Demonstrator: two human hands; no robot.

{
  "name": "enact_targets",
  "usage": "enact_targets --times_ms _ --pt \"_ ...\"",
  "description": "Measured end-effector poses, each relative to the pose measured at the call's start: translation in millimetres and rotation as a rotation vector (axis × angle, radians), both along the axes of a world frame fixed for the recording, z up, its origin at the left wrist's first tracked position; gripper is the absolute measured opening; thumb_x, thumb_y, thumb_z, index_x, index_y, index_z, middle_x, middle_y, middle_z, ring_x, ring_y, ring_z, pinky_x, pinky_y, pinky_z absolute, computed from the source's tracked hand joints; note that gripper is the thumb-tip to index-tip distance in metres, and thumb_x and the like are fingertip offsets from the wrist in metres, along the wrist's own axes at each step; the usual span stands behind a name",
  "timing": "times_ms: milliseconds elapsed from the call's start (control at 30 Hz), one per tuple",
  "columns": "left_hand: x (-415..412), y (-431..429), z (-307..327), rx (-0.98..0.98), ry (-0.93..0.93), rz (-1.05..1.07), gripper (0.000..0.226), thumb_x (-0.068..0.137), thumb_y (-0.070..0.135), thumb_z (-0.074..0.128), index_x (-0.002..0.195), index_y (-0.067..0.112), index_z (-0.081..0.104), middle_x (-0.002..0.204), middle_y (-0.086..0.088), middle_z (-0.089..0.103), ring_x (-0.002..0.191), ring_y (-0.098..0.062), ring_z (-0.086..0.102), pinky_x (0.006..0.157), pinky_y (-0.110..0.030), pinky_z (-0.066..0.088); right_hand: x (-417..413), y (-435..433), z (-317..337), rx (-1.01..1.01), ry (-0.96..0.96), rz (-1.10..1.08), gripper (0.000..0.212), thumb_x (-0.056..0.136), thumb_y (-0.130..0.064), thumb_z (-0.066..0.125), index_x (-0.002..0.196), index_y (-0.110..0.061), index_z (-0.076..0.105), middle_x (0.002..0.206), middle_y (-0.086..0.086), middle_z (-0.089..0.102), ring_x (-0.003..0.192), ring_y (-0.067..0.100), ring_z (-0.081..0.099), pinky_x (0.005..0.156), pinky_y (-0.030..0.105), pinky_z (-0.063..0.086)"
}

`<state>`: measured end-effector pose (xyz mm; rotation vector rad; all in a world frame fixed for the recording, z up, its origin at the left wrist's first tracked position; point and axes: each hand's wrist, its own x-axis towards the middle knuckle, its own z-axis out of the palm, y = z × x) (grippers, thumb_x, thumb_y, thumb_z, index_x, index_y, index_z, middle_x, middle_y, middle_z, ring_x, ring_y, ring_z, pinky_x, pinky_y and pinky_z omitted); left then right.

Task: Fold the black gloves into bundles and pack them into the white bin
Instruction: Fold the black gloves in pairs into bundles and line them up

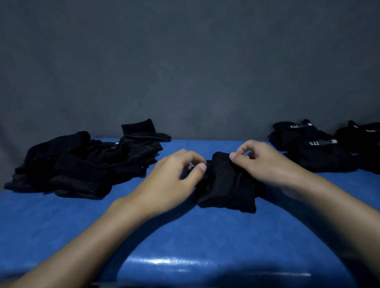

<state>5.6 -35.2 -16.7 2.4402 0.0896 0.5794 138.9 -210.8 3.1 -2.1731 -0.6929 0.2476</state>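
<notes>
1. The left hand (172, 176) had its fingers curled, and its thumb and fingertips pinched the left edge of a folded glove (226, 185).
2. The right hand (265, 163) was likewise curled, with its thumb and forefinger nipping the far top edge of the same glove; the heel of that hand lay over the glove's right side.
3. The folded glove sat between the two hands near the middle of the worktop (179, 242). It was a thick black wad with its near end resting flat on the blue surface.
4. Both bare forearms reached in from the near edge of the worktop, one on each side of the glove.
5. A loose heap of gloves (84, 164) lay towards the far left corner, well apart from the left hand, with one cuff sticking up at its far side.
6. A neater stack of gloves (312, 148) sat at the far right corner, some showing small white labels (314, 143) reading 5.11.
7. A plain grey backdrop (189, 55) rose behind the worktop's far edge.
</notes>
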Motion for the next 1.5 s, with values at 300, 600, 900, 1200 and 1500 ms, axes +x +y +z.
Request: enact_targets --times_ms 300,600,900,1200,1500 --pt "-0.6 -2.5 -6.9 0.349 0.197 0.0 0.028 0.1 0.046 0.042 0.121 0.037 0.058 0.123 0.022 0.055 0.117 -0.003 0.049 0.1 -0.036 0.028 -6.3 -23.9 -1.0 -0.151 0.01 0.109 0.047 0.079 -0.036 0.077 0.118 -0.031 0.051 0.104 0.001 0.061 0.093 0.019 0.063 0.084 0.036 0.053" --pt "5.7 -8.1 -8.2 0.212 0.058 -0.026 0.036 0.095 0.043 0.039 0.113 0.029 0.066 0.113 0.016 0.059 0.11 -0.01 0.053 0.1 -0.041 0.041 -24.3 -57.1 -1.5 -0.055 -0.397 0.43 0.037 0.063 -0.062 0.071 0.092 -0.04 0.066 0.106 -0.021 0.061 0.113 0.007 0.051 0.101 0.032 0.033" --pt "5.0 -18.5 -9.1 0.315 0.194 0.025 0.034 0.102 0.047 0.034 0.117 0.031 0.061 0.122 0.015 0.058 0.114 -0.008 0.052 0.104 -0.038 0.031 -32.8 -63.9 -24.2 -0.15 -0.623 0.389 0.022 0.08 -0.054 0.054 0.084 -0.035 0.064 0.1 -0.024 0.055 0.098 0.002 0.05 0.093 0.019 0.028" --pt "9.5 -16.3 -12.4 0.386 0.241 0.04 0.04 0.098 0.052 0.032 0.123 0.03 0.054 0.126 0.017 0.056 0.122 -0.005 0.046 0.108 -0.041 0.026 -41.3 -61.5 -16.9 -0.162 -0.692 0.447 0.024 0.086 -0.054 0.048 0.083 -0.033 0.058 0.092 -0.021 0.057 0.087 0.0 0.053 0.088 0.024 0.033" --pt "4.3 -23.2 -9.0 0.232 0.155 0.063 0.041 0.093 0.062 0.037 0.119 0.038 0.057 0.118 0.021 0.05 0.112 -0.006 0.046 0.102 -0.037 0.032 -15.4 -45.5 -16.6 0.0 -0.313 0.094 0.035 0.082 -0.057 0.049 0.116 -0.048 0.052 0.105 -0.016 0.06 0.101 0.001 0.057 0.1 0.045 0.043"
